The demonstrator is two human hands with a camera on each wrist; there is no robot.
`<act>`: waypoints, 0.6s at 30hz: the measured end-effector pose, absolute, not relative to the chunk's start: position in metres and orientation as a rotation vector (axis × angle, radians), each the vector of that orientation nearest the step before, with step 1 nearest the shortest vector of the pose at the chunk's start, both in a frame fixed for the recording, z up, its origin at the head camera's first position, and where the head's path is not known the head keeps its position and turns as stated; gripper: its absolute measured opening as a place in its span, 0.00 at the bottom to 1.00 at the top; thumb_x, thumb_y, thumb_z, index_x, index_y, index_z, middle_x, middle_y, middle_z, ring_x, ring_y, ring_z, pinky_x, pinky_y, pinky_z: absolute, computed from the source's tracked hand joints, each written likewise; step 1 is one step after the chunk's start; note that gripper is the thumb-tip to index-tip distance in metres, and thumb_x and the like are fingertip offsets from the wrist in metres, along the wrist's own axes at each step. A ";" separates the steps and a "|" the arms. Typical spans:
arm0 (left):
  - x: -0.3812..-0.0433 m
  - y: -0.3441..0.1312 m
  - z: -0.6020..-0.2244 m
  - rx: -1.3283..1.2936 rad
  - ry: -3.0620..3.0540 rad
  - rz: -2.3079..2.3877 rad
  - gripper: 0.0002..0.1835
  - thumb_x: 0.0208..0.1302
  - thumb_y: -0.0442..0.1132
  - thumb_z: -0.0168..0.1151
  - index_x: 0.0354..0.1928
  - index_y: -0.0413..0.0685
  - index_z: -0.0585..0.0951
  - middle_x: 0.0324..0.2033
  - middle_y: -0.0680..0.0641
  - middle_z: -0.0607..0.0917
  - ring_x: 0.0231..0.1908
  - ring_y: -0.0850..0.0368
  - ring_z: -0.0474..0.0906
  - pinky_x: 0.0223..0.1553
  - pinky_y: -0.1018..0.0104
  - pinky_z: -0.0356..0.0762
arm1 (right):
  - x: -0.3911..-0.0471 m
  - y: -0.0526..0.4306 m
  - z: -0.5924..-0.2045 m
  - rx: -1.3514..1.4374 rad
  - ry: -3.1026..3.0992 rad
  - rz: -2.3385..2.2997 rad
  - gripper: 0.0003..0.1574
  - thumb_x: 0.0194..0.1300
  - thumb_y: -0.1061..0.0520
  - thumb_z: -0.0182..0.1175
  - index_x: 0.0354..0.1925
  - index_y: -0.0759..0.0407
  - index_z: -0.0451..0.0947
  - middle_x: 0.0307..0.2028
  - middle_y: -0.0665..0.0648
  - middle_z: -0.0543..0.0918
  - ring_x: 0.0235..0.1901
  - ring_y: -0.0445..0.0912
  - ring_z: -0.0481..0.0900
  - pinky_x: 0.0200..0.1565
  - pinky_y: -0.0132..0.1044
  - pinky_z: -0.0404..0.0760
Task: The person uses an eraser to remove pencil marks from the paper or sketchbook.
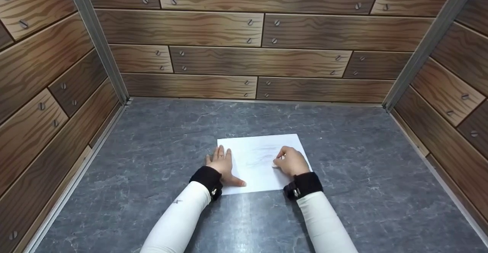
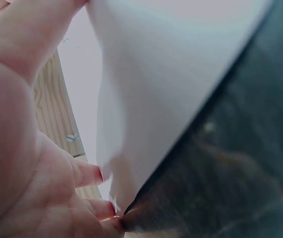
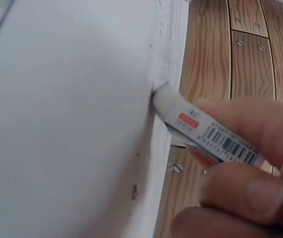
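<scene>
A white sheet of paper (image 1: 259,176) lies on the grey tabletop, with faint grey pencil-like marks across its upper middle. My left hand (image 1: 223,167) is spread over the sheet's left side, fingers straight and thumb out, fingertips pressing on it. On the right side, my right hand (image 1: 293,162) pinches an eraser (image 3: 208,131) in a white paper sleeve with a barcode and a red label. Its bare white end touches the paper (image 3: 72,109), and small dark crumbs dot the surface nearby. In the left wrist view, the left hand's fingertips (image 2: 104,208) rest at the paper's edge.
The grey marbled tabletop (image 1: 160,138) extends around the sheet. Wood-patterned panels (image 1: 213,60) stand at the back and on both sides, joined by grey metal corner posts (image 1: 101,43). Both wrists wear black straps (image 1: 310,183) over white sleeves.
</scene>
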State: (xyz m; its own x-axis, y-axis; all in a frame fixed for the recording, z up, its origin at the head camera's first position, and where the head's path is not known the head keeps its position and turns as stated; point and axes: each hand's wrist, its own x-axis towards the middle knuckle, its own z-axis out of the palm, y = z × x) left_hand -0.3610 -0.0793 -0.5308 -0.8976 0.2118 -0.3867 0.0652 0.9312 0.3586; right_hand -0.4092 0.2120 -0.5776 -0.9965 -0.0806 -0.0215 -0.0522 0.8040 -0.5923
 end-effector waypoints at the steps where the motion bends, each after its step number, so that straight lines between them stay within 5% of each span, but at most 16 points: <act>1: -0.361 -0.079 -0.531 0.197 2.664 0.471 0.79 0.67 0.73 0.83 0.97 0.37 0.44 0.96 0.28 0.36 0.98 0.32 0.30 0.95 0.25 0.36 | -0.410 0.210 -0.578 -0.119 2.936 -0.975 0.09 0.74 0.52 0.75 0.37 0.50 0.84 0.24 0.48 0.77 0.28 0.46 0.76 0.34 0.38 0.73; 8: -0.359 -0.078 -0.533 0.188 2.696 0.456 0.79 0.65 0.73 0.84 0.97 0.36 0.46 0.96 0.27 0.39 0.98 0.31 0.33 0.95 0.25 0.38 | -0.408 0.196 -0.581 -0.282 2.769 -1.112 0.07 0.72 0.51 0.77 0.37 0.48 0.87 0.23 0.45 0.75 0.24 0.42 0.73 0.30 0.35 0.73; 18: -0.356 -0.078 -0.530 0.201 2.692 0.461 0.79 0.66 0.73 0.83 0.97 0.36 0.46 0.96 0.27 0.38 0.98 0.31 0.32 0.95 0.24 0.37 | -0.409 0.213 -0.579 -0.165 2.912 -1.050 0.07 0.72 0.53 0.76 0.36 0.50 0.86 0.24 0.48 0.77 0.27 0.45 0.75 0.34 0.37 0.74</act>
State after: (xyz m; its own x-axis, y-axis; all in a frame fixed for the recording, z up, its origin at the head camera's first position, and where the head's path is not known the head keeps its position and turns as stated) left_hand -0.3562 -0.0780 -0.5297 -0.9097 0.2044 -0.3615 0.0724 0.9352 0.3467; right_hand -0.4094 0.2127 -0.5791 -0.9934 -0.1145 -0.0035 -0.0859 0.7650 -0.6383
